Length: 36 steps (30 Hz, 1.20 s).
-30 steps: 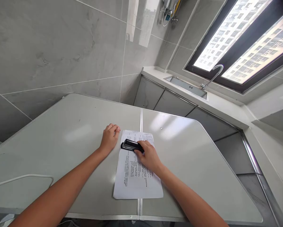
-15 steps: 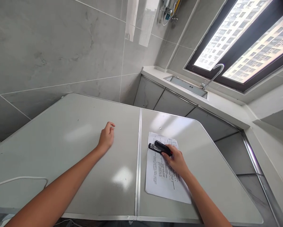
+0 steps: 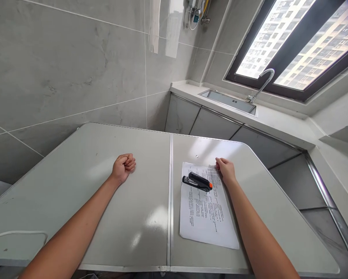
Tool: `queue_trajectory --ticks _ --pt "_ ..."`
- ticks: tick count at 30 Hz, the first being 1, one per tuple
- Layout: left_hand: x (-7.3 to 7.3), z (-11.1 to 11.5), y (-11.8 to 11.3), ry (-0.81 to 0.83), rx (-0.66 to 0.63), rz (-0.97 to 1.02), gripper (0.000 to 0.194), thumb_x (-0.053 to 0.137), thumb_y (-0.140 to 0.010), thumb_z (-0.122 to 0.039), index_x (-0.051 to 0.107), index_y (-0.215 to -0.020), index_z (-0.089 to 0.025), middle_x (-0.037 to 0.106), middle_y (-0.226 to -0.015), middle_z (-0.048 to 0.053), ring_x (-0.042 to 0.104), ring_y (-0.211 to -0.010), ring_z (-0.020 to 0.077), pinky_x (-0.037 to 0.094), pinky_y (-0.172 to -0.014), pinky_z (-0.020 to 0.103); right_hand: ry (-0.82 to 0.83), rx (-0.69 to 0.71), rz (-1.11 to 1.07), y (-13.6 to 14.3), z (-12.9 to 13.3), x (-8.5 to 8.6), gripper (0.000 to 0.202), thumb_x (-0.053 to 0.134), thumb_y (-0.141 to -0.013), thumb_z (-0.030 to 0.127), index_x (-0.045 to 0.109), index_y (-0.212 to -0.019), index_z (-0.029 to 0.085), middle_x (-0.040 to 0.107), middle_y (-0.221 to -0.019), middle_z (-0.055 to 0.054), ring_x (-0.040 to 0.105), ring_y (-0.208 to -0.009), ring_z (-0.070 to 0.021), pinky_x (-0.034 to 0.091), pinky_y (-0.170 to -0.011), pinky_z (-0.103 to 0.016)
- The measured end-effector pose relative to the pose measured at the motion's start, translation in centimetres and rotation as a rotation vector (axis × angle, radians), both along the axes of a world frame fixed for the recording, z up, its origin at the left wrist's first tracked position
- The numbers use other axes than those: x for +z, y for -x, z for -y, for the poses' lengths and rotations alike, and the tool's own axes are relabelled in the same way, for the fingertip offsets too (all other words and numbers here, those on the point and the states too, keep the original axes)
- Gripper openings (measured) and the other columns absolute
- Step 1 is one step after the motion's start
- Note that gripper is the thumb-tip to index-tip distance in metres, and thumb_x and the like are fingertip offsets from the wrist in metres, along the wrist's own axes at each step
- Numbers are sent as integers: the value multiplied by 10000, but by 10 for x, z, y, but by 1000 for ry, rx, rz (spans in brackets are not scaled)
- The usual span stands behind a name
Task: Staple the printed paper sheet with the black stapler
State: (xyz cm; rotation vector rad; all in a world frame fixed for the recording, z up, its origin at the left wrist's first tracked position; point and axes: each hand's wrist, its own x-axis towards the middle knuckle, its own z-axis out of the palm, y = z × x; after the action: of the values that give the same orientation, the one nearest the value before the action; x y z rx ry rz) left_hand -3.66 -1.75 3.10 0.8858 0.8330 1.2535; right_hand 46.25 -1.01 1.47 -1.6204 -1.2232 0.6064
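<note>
A black stapler with an orange end [image 3: 197,182] lies across the upper part of some printed paper sheets [image 3: 204,221], right of the table's seam. My right hand [image 3: 226,169] rests at the upper right corner of the sheets, off the stapler, its fingers curled closed; whether it pinches the paper edge is too small to tell. On the left half of the table, my left hand [image 3: 124,168] is closed in a fist with nothing visible in it.
The light grey folding table [image 3: 133,217] has a metal seam down its middle. A white cable [image 3: 17,233] lies at the left. Beyond the table are a counter with a sink [image 3: 228,101], a faucet [image 3: 262,86] and a window. A tiny scrap [image 3: 196,156] lies above the sheets.
My right hand has let go of the stapler and moved up and right to the paper's corner. The fingers of my left hand have closed into a fist. The view has shifted slightly.
</note>
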Motion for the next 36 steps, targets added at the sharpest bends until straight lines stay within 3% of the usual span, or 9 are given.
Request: queue_trajectory --ticks 5,10,15,20,27,36 --pt "2 2 3 14 -129 72 248 556 -642 -142 337 -543 -205 144 -535 -78 126 -440 73 179 -424 199 -43 53 -34 3 -5 -22 522 755 -762 387 313 -533 227 247 -501 72 214 -516 -81 183 -471 -269" --pt "-3 2 6 -17 -355 36 259 547 -632 -144 319 -525 -206 139 -510 -84 89 -444 62 158 -432 194 -106 113 -165 -6 1 -23 611 747 -791 418 206 -572 237 158 -550 72 134 -538 -81 133 -476 -281" --pt "-13 3 7 -104 -618 -7 250 520 -618 -164 298 -513 -211 131 -474 -88 64 -430 51 115 -438 201 -191 189 -316 -10 3 -19 650 767 -799 394 181 -571 230 150 -563 67 152 -550 -92 144 -487 -288" --pt "-17 4 4 -101 -703 -69 215 508 -591 -139 322 -508 -210 161 -471 -76 95 -435 57 124 -443 217 -160 401 -459 -11 6 -15 683 749 -827 385 133 -576 225 93 -580 74 151 -541 -95 201 -509 -287" --pt "-22 2 4 -82 -766 -117 203 499 -588 -143 329 -500 -211 168 -464 -68 107 -416 62 112 -434 228 98 797 -520 -12 11 -17 784 845 -721 377 101 -521 232 112 -523 82 155 -489 -68 143 -502 -298" --pt "-23 0 6 -33 -791 -87 205 509 -571 -147 329 -498 -212 161 -463 -74 81 -423 57 105 -433 221 228 925 -510 -17 5 -24 758 827 -757 342 118 -516 228 112 -523 88 116 -487 -57 95 -513 -309"
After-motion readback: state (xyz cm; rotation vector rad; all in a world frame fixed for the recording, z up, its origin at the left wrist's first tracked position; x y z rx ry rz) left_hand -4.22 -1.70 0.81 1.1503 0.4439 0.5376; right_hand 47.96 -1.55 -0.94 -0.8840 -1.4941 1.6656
